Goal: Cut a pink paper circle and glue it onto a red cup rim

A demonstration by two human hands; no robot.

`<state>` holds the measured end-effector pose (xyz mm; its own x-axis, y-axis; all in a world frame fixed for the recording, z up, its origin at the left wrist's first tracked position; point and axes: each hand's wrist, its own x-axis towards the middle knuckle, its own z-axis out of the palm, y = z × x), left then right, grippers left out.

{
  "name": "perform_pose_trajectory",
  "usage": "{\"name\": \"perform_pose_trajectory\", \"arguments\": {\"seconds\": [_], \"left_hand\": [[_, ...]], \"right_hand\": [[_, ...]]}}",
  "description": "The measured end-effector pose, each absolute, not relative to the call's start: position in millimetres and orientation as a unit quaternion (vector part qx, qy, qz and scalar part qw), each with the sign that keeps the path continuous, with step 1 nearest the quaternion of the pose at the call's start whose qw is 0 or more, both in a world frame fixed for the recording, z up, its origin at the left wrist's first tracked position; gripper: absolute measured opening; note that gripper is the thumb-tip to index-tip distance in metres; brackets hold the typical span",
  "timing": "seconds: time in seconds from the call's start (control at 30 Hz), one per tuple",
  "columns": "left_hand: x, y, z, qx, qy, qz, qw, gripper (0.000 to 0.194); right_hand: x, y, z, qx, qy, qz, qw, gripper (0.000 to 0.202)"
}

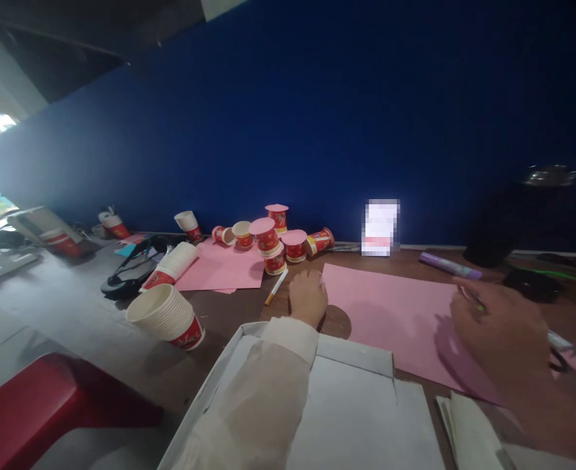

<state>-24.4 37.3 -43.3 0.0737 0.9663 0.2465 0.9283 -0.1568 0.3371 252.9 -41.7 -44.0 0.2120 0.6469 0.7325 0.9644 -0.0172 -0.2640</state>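
My left hand (308, 297) rests palm down on the brown table with its fingers laid forward and nothing visible in it. It lies at the left edge of a large pink paper sheet (390, 307), where a rounded patch of table shows. To its left lies a white stick with an orange-brown end (276, 288). My right hand (500, 323), blurred, is above the sheet's right side, its fingers closed around a small dark, pointed thing (474, 299) that I cannot make out. Behind my left hand stand red paper cups (264, 238), several topped with pink discs.
A white box (351, 398) lies under my left forearm. Stacked paper cups (166, 316), black headgear (128, 277) and more pink paper (224, 267) are left. A lit, pixelated screen (380, 225) leans against the blue partition (317, 117). A purple tube (450, 265) lies right.
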Motion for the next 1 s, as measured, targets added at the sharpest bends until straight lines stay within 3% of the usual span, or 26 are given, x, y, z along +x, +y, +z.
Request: {"name": "perform_pose_trajectory", "arguments": {"seconds": [0.2,0.47,0.63,0.8,1.0], "left_hand": [[-26.0,40.1,-47.8,0.736,0.640,0.208,0.072,0.029],[-25.1,42.9,-52.0,0.732,0.629,0.254,0.070,0.043],[-25.0,43.3,-53.0,0.721,0.617,0.305,0.076,0.032],[-25.5,57.4,-48.6,0.591,0.624,0.454,0.235,0.018],[-15.6,96.4,-38.1,0.505,0.647,0.476,0.315,0.031]], "right_hand": [[222.7,-45.8,-47.5,-0.586,-0.673,-0.205,0.403,0.027],[196.3,-46.6,-52.5,-0.575,-0.698,-0.129,0.406,0.026],[192.6,-46.7,-57.5,-0.552,-0.722,-0.104,0.403,0.028],[189.4,-47.2,-62.4,-0.552,-0.724,-0.105,0.400,0.027],[183.6,-45.9,-66.9,-0.538,-0.746,-0.067,0.386,0.024]]}}
